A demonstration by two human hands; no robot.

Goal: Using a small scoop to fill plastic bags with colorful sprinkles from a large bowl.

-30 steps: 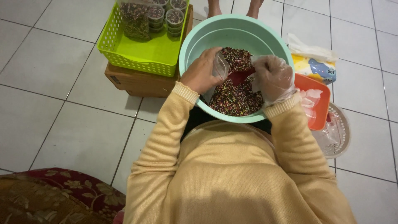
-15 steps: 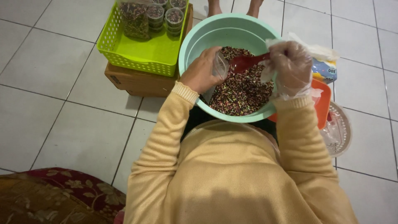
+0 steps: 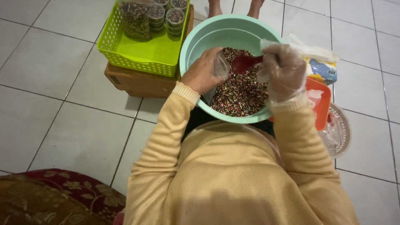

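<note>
The gloved right hand (image 3: 283, 71) has brought the red scoop (image 3: 243, 62) across to the clear cup (image 3: 221, 68), gripped by the left hand (image 3: 202, 75) over the teal basin (image 3: 200, 41). The cup looks light and thin-walled, likely best held around its sides.

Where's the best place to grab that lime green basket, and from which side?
Take the lime green basket by its bare near rim, coming from the person's side. Filled cups and a bag crowd the far end, and the teal bowl blocks the right edge.
</note>
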